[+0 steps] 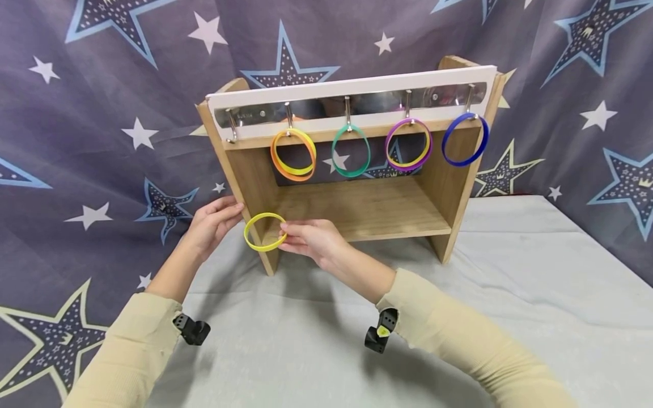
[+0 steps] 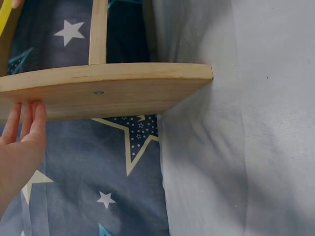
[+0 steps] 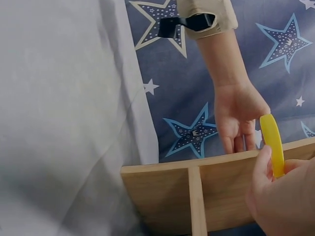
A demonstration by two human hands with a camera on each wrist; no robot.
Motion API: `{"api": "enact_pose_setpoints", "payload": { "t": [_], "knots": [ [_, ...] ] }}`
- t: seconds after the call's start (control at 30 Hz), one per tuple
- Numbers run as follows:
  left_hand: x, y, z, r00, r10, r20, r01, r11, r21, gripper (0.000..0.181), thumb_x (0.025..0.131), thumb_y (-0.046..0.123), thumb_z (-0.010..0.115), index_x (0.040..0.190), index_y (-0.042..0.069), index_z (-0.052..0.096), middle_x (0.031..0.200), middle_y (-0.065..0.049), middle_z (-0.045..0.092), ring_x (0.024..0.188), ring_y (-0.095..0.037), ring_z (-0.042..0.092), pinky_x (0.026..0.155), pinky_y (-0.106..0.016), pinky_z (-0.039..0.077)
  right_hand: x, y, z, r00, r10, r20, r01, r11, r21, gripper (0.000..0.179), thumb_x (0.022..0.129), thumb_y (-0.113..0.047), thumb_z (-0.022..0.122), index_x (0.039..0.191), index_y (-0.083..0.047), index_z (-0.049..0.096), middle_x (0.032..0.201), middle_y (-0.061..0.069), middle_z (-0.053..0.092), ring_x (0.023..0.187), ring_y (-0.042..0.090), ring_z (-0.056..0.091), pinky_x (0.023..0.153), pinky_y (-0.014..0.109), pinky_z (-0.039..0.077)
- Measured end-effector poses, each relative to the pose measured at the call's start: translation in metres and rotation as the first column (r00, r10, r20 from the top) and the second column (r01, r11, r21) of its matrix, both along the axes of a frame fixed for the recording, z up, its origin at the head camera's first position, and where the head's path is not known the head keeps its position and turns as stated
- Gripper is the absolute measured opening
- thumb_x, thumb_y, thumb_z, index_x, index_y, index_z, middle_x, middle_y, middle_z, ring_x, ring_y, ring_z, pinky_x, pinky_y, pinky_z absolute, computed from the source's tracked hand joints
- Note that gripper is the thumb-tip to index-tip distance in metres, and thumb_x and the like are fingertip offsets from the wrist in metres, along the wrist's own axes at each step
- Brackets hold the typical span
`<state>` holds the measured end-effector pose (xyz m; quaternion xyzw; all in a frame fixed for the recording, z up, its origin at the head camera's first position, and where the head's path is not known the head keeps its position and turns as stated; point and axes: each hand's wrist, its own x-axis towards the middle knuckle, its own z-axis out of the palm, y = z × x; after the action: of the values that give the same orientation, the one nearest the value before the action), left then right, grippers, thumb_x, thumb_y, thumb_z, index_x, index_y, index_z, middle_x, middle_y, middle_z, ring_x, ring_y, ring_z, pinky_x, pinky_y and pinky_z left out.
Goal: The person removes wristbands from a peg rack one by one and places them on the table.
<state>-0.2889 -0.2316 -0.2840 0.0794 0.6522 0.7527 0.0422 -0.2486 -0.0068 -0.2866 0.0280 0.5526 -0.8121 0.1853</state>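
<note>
My right hand (image 1: 316, 241) pinches a yellow silicone wristband (image 1: 260, 247) between thumb and fingers, in front of the left lower part of a wooden shelf unit (image 1: 367, 207). The band shows edge-on in the right wrist view. With fingers nearly straight, my left hand (image 1: 211, 224) touches the outer face of the unit's left side panel (image 2: 128, 101). Above the band, the leftmost metal hook (image 1: 232, 130) sits on a rail across the unit's top. Part of the right fingers is hidden behind the band.
Along the rail hang orange and yellow wristbands (image 1: 275, 161) together, a teal band (image 1: 368, 150), a purple band (image 1: 429, 144) with a yellow one, and a blue band (image 1: 445, 150). The unit stands on a grey-white cloth (image 1: 306, 340). A star-patterned curtain (image 1: 168, 73) hangs behind.
</note>
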Motion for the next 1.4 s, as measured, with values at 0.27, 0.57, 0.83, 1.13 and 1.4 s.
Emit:
{"api": "enact_pose_setpoints", "payload": {
  "t": [0.27,0.57,0.83,1.13,1.4],
  "knots": [
    [-0.001,0.000,0.000,1.000,-0.005,0.020,0.006,1.000,-0.029,0.057,0.094,0.010,0.059,0.140,-0.008,0.031,0.111,0.006,0.057,0.100,0.003,0.061,0.097,-0.013,0.051,-0.002,0.000,-0.010,1.000,0.025,0.019,-0.025,0.999,0.033,0.031,0.093,-0.001,0.059,0.121,0.010,0.058,0.077,0.003,0.063,0.070,0.010,0.063,0.094,0.035,0.057],
    [-0.002,0.001,0.000,1.000,-0.014,0.016,0.014,1.000,-0.010,0.052,0.094,0.009,0.058,0.136,-0.008,0.034,0.108,0.007,0.059,0.100,0.002,0.062,0.092,-0.010,0.051,-0.001,0.002,-0.023,0.998,0.053,0.033,-0.055,0.996,0.070,0.031,0.094,-0.002,0.058,0.123,0.010,0.058,0.079,0.005,0.064,0.066,0.009,0.063,0.092,0.034,0.058],
    [-0.001,0.001,-0.001,1.000,-0.025,0.009,0.024,0.998,0.056,0.028,0.093,0.005,0.059,0.118,-0.001,0.046,0.100,0.006,0.066,0.096,-0.002,0.065,0.088,-0.013,0.054,0.001,0.000,-0.041,0.996,0.065,0.053,-0.070,0.993,0.090,0.031,0.093,-0.001,0.060,0.122,0.011,0.058,0.073,0.003,0.062,0.063,0.009,0.061,0.081,0.027,0.062],
    [-0.002,0.000,-0.002,1.000,-0.031,0.005,0.030,0.998,0.049,0.025,0.093,0.006,0.059,0.117,0.001,0.049,0.101,0.007,0.067,0.098,-0.002,0.064,0.090,-0.013,0.053,0.010,-0.001,-0.056,0.996,0.062,0.061,-0.069,0.990,0.121,0.026,0.091,0.001,0.061,0.114,0.012,0.063,0.101,0.022,0.071,0.066,0.010,0.064,0.083,0.030,0.061],
    [-0.002,0.000,-0.003,0.999,-0.038,0.000,0.038,0.997,0.065,0.015,0.093,0.005,0.059,0.109,0.007,0.056,0.101,0.007,0.068,0.098,-0.003,0.064,0.089,-0.013,0.054,0.011,-0.006,-0.074,0.992,0.078,0.095,-0.091,0.985,0.147,0.028,0.091,0.000,0.061,0.116,0.012,0.061,0.075,0.004,0.064,0.067,0.010,0.063,0.085,0.032,0.061]
  ]
}}
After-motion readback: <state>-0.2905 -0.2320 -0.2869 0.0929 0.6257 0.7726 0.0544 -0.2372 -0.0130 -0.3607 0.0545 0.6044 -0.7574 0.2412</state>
